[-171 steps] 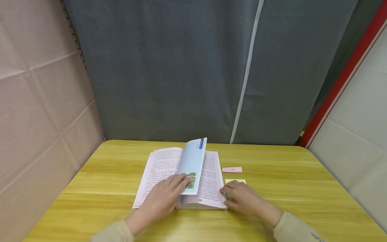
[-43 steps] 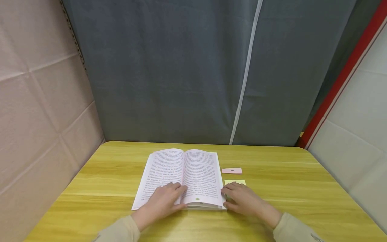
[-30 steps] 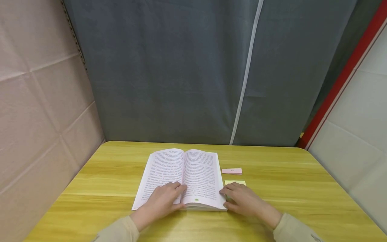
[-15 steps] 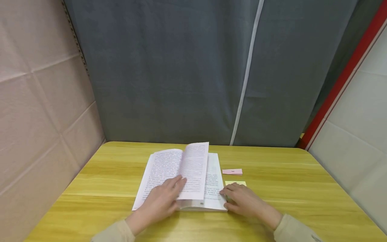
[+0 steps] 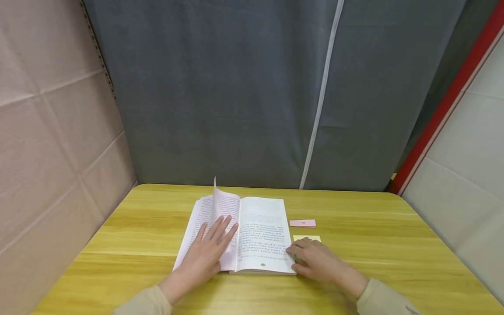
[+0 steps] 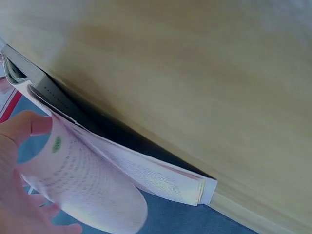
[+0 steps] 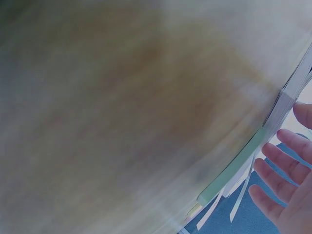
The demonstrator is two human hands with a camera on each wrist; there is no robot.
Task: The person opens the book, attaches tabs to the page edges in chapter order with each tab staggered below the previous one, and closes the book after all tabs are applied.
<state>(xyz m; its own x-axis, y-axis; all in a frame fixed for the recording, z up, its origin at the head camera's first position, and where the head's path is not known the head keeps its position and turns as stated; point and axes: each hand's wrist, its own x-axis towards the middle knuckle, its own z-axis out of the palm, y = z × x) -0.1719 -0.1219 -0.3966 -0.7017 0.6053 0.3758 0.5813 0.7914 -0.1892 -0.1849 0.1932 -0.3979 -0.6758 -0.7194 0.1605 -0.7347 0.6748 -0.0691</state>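
Observation:
An open book lies on the table in the head view, its right page flat. My left hand spreads its fingers over a turning page, which stands partly raised above the left side. The left wrist view has this page bowed against the hand, thumb on its near side. At the book's right edge rests my right hand, fingertips on or beside the page border. Its fingers look loosely extended in the right wrist view. Just beyond that hand is a yellow paper pad, partly covered.
A pink paper slip with a small dark mark lies right of the book. In the right wrist view a pale green strip runs along the book's side. A grey curtain hangs behind the wooden table.
The left hand has swept a page from the right side over to the left, and its fingers have spread. A different right page shows. The right hand stays put.

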